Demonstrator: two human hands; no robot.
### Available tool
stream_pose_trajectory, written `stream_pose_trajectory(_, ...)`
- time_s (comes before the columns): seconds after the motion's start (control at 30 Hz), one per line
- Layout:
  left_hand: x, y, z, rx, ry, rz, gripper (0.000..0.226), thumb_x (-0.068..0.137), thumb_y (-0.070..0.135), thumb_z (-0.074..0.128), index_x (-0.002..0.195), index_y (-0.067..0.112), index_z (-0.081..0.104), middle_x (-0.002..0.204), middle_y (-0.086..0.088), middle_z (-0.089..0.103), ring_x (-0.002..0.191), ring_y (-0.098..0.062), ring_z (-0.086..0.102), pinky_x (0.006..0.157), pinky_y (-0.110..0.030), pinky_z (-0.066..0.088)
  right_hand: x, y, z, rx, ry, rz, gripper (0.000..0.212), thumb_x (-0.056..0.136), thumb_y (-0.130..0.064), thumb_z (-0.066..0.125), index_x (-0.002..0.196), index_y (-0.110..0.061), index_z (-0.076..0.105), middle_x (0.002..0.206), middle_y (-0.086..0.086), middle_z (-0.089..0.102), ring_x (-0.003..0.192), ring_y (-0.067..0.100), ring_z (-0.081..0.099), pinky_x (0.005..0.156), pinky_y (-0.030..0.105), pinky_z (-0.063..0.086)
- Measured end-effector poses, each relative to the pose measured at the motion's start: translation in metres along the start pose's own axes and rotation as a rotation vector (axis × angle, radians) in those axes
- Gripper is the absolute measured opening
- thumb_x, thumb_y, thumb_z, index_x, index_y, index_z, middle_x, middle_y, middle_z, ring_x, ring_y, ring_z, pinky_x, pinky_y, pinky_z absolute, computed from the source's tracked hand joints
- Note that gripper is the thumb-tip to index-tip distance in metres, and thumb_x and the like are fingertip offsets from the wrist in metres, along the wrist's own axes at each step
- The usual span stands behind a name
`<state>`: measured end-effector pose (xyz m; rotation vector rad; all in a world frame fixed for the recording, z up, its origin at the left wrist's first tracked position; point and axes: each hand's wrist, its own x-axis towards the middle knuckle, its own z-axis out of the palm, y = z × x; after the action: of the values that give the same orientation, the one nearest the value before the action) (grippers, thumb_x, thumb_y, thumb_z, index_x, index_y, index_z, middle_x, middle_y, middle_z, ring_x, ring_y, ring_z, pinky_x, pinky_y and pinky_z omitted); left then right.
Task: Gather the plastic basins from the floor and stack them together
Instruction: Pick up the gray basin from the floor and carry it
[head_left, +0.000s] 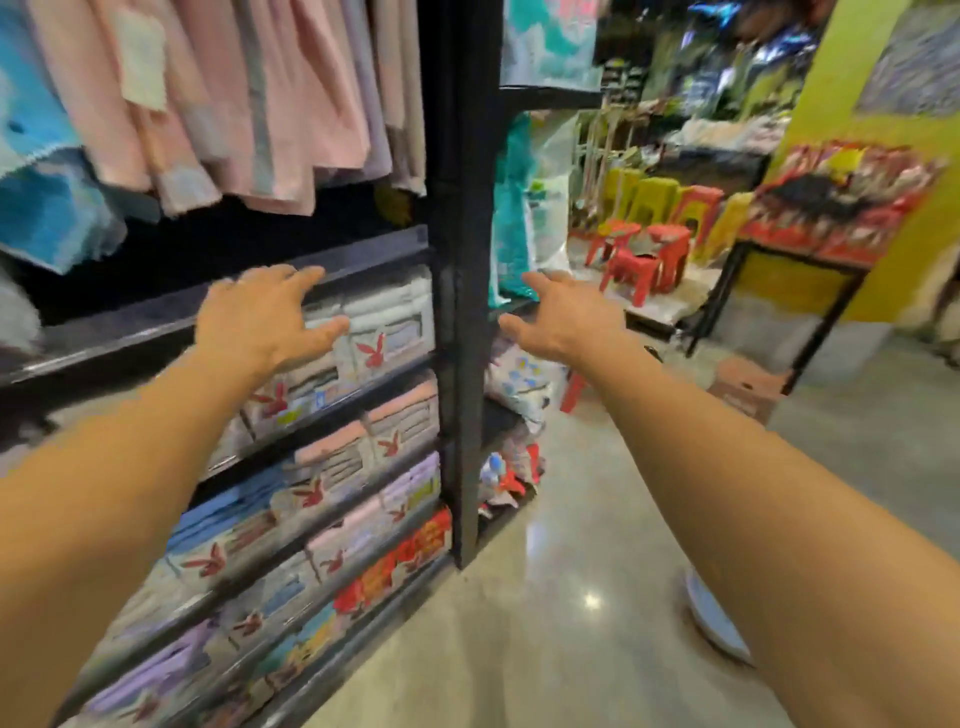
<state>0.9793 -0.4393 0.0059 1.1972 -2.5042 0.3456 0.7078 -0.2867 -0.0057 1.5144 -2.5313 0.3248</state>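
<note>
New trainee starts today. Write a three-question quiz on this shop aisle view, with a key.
1. True or false: the left hand grips a plastic basin.
2. Which colours are the small plastic chairs at the far end of the aisle? A) red and yellow-green B) blue and white C) black only
3. Fill in: the pale basin-like object on the floor is partly hidden behind the right ____.

Key:
1. False. Both the left hand and the right hand are open and empty, reaching forward on either side of the black shelf post.
2. A
3. forearm
</note>
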Motion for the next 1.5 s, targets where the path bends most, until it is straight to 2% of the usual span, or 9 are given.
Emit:
stream_pose_trajectory(0.1, 0.036, 0.084, -0.01, -0.041, -0.006, 0.109, 0.079, 0.085, 0.068, 0.054, 0.15, 0.025, 0.043, 0.148, -0.009, 0.051, 0.131, -0.036, 0.049, 0.101, -0.05, 0.045, -0.02, 0.081, -0.027, -0.016, 0.046, 0.137, 0.076, 0.086, -0.07, 0.05, 0.148, -0.029, 0.039, 0.147, 0.007, 0.047, 0.129, 0.037, 0.048, 0.098, 0.05, 0.047)
stream_pose_trajectory(0.3, 0.08, 0.251, 0.003, -0.119, 0.008, 0.27, 0.081, 0.083, 0.075, 0.048, 0.148, 0.026, 0.046, 0.146, -0.006, 0.054, 0.13, -0.032, 0.052, 0.1, -0.047, 0.046, -0.058, 0.239, -0.051, -0.088, 0.077, 0.372, 0.072, 0.087, -0.068, 0.05, 0.148, -0.033, 0.037, 0.147, 0.004, 0.048, 0.13, 0.035, 0.047, 0.096, 0.05, 0.048)
stream_pose_trajectory(0.4, 0.094, 0.325, 0.021, -0.168, -0.008, 0.365, 0.078, 0.085, 0.071, 0.051, 0.147, 0.023, 0.047, 0.142, -0.01, 0.056, 0.128, -0.035, 0.052, 0.099, -0.048, 0.045, -0.079, 0.311, -0.052, -0.104, 0.093, 0.475, 0.072, 0.088, -0.066, 0.051, 0.15, -0.032, 0.034, 0.149, 0.005, 0.046, 0.131, 0.035, 0.046, 0.098, 0.052, 0.047)
stream_pose_trajectory(0.7, 0.137, 0.498, 0.07, -0.252, -0.1, 0.498, 0.081, 0.088, 0.069, 0.049, 0.153, 0.023, 0.037, 0.154, -0.011, 0.043, 0.14, -0.033, 0.04, 0.108, -0.049, 0.038, -0.124, 0.456, -0.032, -0.167, 0.084, 0.632, 0.066, 0.093, -0.056, 0.049, 0.15, -0.028, 0.032, 0.151, 0.007, 0.042, 0.131, 0.037, 0.044, 0.102, 0.053, 0.043)
stream_pose_trajectory(0.9, 0.172, 0.594, 0.121, -0.298, -0.137, 0.628, 0.077, 0.089, 0.066, 0.051, 0.151, 0.021, 0.041, 0.152, -0.01, 0.046, 0.139, -0.032, 0.041, 0.109, -0.048, 0.038, -0.115, 0.532, -0.007, -0.199, 0.054, 0.709, 0.07, 0.094, -0.058, 0.047, 0.153, -0.026, 0.029, 0.152, 0.007, 0.04, 0.133, 0.036, 0.044, 0.103, 0.051, 0.043)
stream_pose_trajectory(1.07, 0.225, 0.686, 0.175, -0.296, -0.13, 0.715, 0.078, 0.088, 0.068, 0.048, 0.152, 0.024, 0.039, 0.153, -0.008, 0.045, 0.14, -0.031, 0.04, 0.107, -0.049, 0.04, -0.088, 0.612, 0.024, -0.241, 0.04, 0.781, 0.07, 0.092, -0.058, 0.048, 0.153, -0.027, 0.029, 0.154, 0.004, 0.039, 0.131, 0.034, 0.045, 0.097, 0.049, 0.047)
stream_pose_trajectory(1.2, 0.27, 0.765, 0.228, -0.341, -0.213, 0.763, 0.078, 0.087, 0.069, 0.048, 0.152, 0.027, 0.038, 0.155, -0.006, 0.043, 0.14, -0.031, 0.04, 0.11, -0.052, 0.037, -0.06, 0.684, 0.057, -0.254, -0.003, 0.864, 0.071, 0.091, -0.058, 0.049, 0.153, -0.028, 0.028, 0.153, 0.005, 0.041, 0.129, 0.038, 0.045, 0.099, 0.049, 0.043)
stream_pose_trajectory(1.33, 0.298, 0.827, 0.282, -0.367, -0.279, 0.824, 0.075, 0.086, 0.065, 0.051, 0.149, 0.025, 0.042, 0.145, -0.007, 0.053, 0.134, -0.031, 0.046, 0.107, -0.052, 0.039, -0.038, 0.747, 0.095, -0.219, -0.061, 0.906, 0.069, 0.093, -0.056, 0.048, 0.153, -0.029, 0.027, 0.153, 0.003, 0.039, 0.128, 0.037, 0.044, 0.094, 0.05, 0.045)
stream_pose_trajectory(1.5, 0.305, 0.891, 0.356, -0.435, -0.366, 0.798, 0.074, 0.087, 0.062, 0.054, 0.149, 0.024, 0.043, 0.149, -0.009, 0.05, 0.135, -0.031, 0.045, 0.107, -0.05, 0.04, -0.033, 0.812, 0.161, -0.155, -0.12, 0.957, 0.068, 0.094, -0.053, 0.048, 0.153, -0.028, 0.027, 0.156, 0.003, 0.033, 0.132, 0.037, 0.041, 0.093, 0.051, 0.043)
